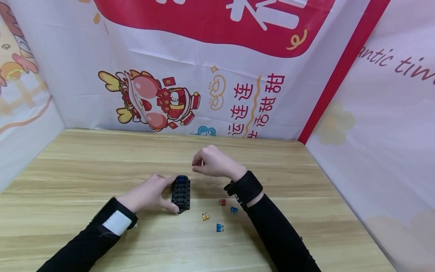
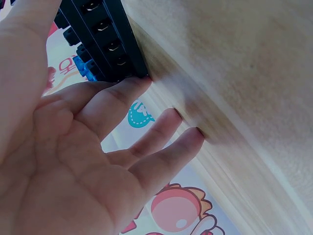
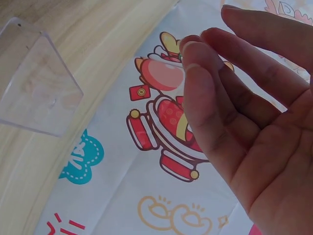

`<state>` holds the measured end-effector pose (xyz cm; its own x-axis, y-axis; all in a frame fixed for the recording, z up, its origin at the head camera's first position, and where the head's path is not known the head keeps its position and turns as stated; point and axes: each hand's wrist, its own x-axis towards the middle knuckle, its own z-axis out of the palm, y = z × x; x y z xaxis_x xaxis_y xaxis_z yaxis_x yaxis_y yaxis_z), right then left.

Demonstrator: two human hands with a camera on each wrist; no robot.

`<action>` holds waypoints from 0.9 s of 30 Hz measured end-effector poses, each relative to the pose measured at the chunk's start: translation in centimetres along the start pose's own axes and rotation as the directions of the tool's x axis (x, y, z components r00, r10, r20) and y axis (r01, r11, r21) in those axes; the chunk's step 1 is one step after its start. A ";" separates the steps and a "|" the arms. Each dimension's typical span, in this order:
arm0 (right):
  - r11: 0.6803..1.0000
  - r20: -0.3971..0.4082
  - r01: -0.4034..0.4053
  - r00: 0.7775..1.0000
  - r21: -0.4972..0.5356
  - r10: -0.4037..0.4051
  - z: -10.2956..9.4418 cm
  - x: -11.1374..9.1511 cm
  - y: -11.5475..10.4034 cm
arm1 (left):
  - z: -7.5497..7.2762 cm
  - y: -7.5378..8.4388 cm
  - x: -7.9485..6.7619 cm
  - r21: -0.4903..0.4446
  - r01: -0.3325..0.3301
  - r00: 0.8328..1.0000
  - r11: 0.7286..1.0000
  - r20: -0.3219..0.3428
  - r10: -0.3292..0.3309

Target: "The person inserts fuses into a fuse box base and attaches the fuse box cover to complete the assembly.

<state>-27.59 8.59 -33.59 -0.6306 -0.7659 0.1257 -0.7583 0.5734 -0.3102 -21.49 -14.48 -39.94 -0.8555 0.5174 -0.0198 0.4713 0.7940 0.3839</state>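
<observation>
A black fuse box (image 1: 181,194) with rows of slots lies on the table, a blue blade fuse (image 1: 182,178) seated at its far end. My left hand (image 1: 149,194) holds the box from the left, thumb at the near end and index finger at the far end. In the left wrist view its other fingers (image 2: 168,154) extend loosely beside the box. My right hand (image 1: 217,162) hovers beyond the box to the right. Its thumb and fingertips (image 3: 200,83) are bent close together, with nothing visible between them.
Loose blade fuses lie right of the box: red (image 1: 222,202), yellow (image 1: 205,216), a blue one (image 1: 234,210) and another blue one (image 1: 219,227). A clear plastic cover (image 3: 39,88) stands on the table near my right hand. Printed cloth (image 1: 163,49) hangs behind the table's far edge.
</observation>
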 end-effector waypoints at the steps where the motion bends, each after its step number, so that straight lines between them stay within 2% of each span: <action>1: 1.000 -0.003 0.004 1.000 -0.001 -0.004 -0.1 0.0 0.0 | 0.0 0.0 0.0 0.001 0.002 1.000 1.000 0.000 -0.002; 7: 1.000 -0.011 0.012 1.000 -0.007 -0.012 -0.7 -0.5 -0.2 | 0.1 -0.1 0.1 0.001 0.009 1.000 1.000 -0.003 -0.009; 17: 1.000 0.020 0.006 1.000 -0.010 -0.006 -1.6 -1.1 -1.2 | 0.1 0.0 0.1 -0.003 0.004 1.000 1.000 0.006 -0.004; 27: 0.997 0.095 -0.039 0.994 -0.068 0.046 -2.3 -1.8 -1.9 | 0.1 0.0 0.0 -0.012 0.015 1.000 1.000 0.004 -0.015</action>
<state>-25.37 9.55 -31.03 -0.6461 -0.7630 0.0212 -0.7423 0.6216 -0.2500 -21.49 -14.47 -40.04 -0.8616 0.5068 -0.0288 0.4561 0.7978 0.3944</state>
